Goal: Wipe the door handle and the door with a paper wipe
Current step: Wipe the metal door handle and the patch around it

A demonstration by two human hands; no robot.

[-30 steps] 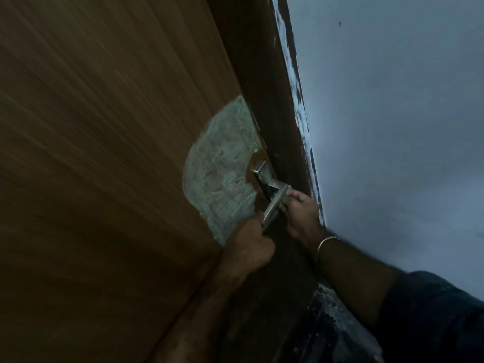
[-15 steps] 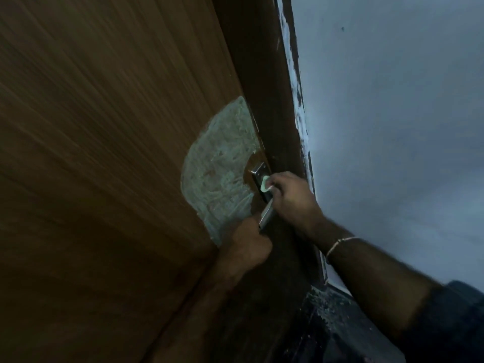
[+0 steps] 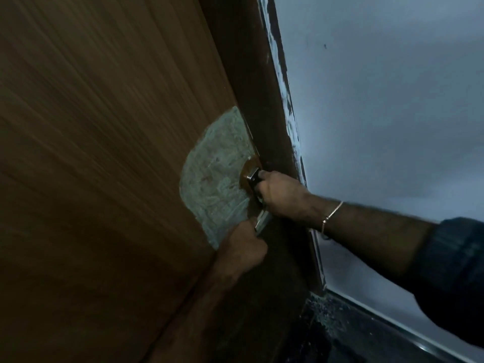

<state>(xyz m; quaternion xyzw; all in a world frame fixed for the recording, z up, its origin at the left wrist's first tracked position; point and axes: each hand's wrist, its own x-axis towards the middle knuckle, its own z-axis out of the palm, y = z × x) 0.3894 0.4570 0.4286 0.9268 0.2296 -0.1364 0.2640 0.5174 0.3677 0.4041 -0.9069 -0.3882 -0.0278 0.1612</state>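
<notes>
I noted both hands crowded the door handle (image 3: 258,197): right hand (image 3: 281,196) covered its upper part, left hand (image 3: 242,247) its lower tip. The dark door frame (image 3: 262,100) hemmed the right side. The door (image 3: 91,153) face leftward, past the pale patch (image 3: 217,179), lay unobstructed.

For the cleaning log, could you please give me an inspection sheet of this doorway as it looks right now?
Surface: brown wooden door with a pale, smeared patch beside the handle.
Job's things: metal door handle, mostly covered by the hands; the paper wipe is not visible in this frame.
Clutter: nothing seen.
Grippers: right hand is wrapped round the upper part of the handle; left hand grips its lower end.
Cables: nothing seen.
Surroundings: dark door frame with chipped paint along its edge, grey wall, dark floor with pale specks near the frame's foot. A thin bracelet sits on the right wrist.
</notes>
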